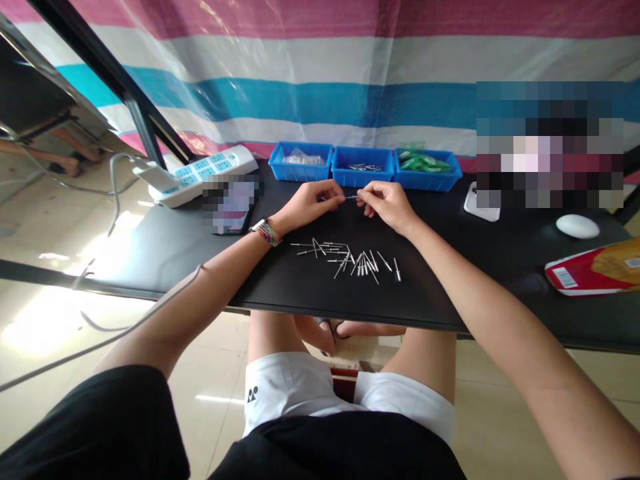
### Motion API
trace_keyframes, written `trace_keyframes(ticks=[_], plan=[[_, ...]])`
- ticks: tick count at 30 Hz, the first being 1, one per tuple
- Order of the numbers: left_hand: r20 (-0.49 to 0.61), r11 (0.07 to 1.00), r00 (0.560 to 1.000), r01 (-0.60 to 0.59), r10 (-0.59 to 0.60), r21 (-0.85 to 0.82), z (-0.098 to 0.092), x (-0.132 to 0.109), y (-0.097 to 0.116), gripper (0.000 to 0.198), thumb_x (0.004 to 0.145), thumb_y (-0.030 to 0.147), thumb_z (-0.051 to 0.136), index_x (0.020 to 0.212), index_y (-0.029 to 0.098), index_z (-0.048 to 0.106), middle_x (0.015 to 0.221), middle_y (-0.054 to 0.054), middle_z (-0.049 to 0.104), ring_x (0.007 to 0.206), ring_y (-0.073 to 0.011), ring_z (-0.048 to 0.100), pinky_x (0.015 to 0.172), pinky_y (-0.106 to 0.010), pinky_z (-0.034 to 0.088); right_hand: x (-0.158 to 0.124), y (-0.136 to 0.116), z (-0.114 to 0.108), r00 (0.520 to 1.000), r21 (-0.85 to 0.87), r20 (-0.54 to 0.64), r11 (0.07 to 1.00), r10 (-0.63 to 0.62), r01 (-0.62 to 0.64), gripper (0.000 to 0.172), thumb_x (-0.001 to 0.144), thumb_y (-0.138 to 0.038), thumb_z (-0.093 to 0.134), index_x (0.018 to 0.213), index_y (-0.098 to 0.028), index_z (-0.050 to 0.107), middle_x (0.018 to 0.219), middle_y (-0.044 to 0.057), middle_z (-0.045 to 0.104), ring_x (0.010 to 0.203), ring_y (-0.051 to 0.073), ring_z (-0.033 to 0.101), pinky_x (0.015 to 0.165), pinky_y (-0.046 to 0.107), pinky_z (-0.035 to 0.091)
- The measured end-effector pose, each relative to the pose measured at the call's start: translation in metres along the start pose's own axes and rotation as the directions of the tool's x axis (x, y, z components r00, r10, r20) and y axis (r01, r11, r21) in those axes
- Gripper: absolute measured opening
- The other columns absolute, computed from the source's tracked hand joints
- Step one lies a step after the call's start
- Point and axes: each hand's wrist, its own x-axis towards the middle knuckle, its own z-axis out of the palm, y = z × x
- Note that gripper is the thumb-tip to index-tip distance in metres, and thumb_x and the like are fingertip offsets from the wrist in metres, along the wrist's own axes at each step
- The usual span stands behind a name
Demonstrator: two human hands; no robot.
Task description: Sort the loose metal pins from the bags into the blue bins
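Between my two hands, just in front of the blue bins, a thin metal rivet (351, 197) lies level. My left hand (320, 200) pinches its left end with thumb and forefinger. The fingertips of my right hand (383, 202) close on its right end. Several more metal rivets (364, 263) lie in a loose pile on the black table (300, 287), nearer to me. Of the three blue bins, the left one (301, 171) has clear plastic pieces or bags, the middle one (363, 177) has metal rivets, and the right one (429, 181) has green packets.
A white power strip (215, 170) and a phone (235, 205) are at the left. On the right lie a small white device (483, 202), a white mouse (577, 227) and a red and yellow packet (595, 270). A grey cable (165, 300) crosses near my left forearm.
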Motion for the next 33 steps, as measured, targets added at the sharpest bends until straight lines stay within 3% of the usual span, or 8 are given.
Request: trace_keyframes(ticks=[7, 12, 23, 28, 33], plan=[[-0.017, 0.999, 1.000, 0.016, -0.015, 0.051, -0.0001, 0.0003, 0.0005, 0.041, 0.101, 0.054, 0.065, 0.090, 0.016, 0.075, 0.083, -0.005, 0.074, 0.076, -0.0174, 0.068, 0.075, -0.029, 0.052, -0.0022, -0.0064, -0.0019, 0.999, 0.047, 0.021, 0.998, 0.034, -0.035, 0.039, 0.073, -0.045, 0.093, 0.090, -0.019, 0.070, 0.078, 0.001, 0.071, 0.060, 0.014, 0.065, 0.052, 0.026, 0.055], [-0.022, 0.997, 0.999, 0.028, -0.027, 0.075, 0.0002, 0.0006, 0.0049, 0.043, 0.102, 0.055, 0.064, 0.088, 0.016, 0.075, 0.082, -0.005, 0.074, 0.077, -0.0172, 0.069, 0.077, -0.029, 0.053, -0.0013, -0.0049, -0.0017, 0.999, 0.025, 0.016, 0.999, 0.039, -0.039, 0.034, 0.077, -0.042, 0.090, 0.085, -0.019, 0.067, 0.076, 0.001, 0.068, 0.060, 0.014, 0.065, 0.053, 0.026, 0.054], [0.005, 1.000, 1.000, 0.008, -0.008, 0.015, -0.0032, -0.0009, -0.0021, 0.035, 0.098, 0.052, 0.071, 0.094, 0.017, 0.073, 0.084, -0.004, 0.074, 0.079, -0.0178, 0.067, 0.078, -0.030, 0.053, -0.0001, -0.0025, 0.0021, 0.999, 0.002, -0.004, 0.999, 0.035, -0.035, 0.048, 0.085, -0.064, 0.082, 0.080, -0.019, 0.067, 0.076, 0.005, 0.074, 0.056, 0.013, 0.062, 0.051, 0.025, 0.052], [0.003, 0.998, 1.000, 0.022, -0.023, 0.053, -0.0033, -0.0012, -0.0020, 0.034, 0.102, 0.050, 0.066, 0.092, 0.017, 0.074, 0.083, -0.004, 0.074, 0.079, -0.0179, 0.068, 0.077, -0.030, 0.052, -0.0010, -0.0051, 0.0006, 0.999, 0.050, 0.006, 0.998, 0.048, -0.048, 0.040, 0.079, -0.052, 0.088, 0.090, -0.019, 0.069, 0.081, 0.003, 0.073, 0.059, 0.013, 0.063, 0.051, 0.025, 0.053], [0.001, 0.998, 0.999, 0.033, -0.033, 0.049, -0.0024, -0.0003, -0.0030, 0.037, 0.103, 0.051, 0.064, 0.092, 0.017, 0.073, 0.083, -0.004, 0.074, 0.079, -0.0176, 0.069, 0.076, -0.029, 0.052, -0.0028, -0.0065, 0.0023, 0.999, 0.059, 0.031, 0.998, 0.036, -0.038, 0.032, 0.074, -0.041, 0.089, 0.084, -0.019, 0.067, 0.074, 0.000, 0.068, 0.060, 0.014, 0.065, 0.053, 0.026, 0.054]])
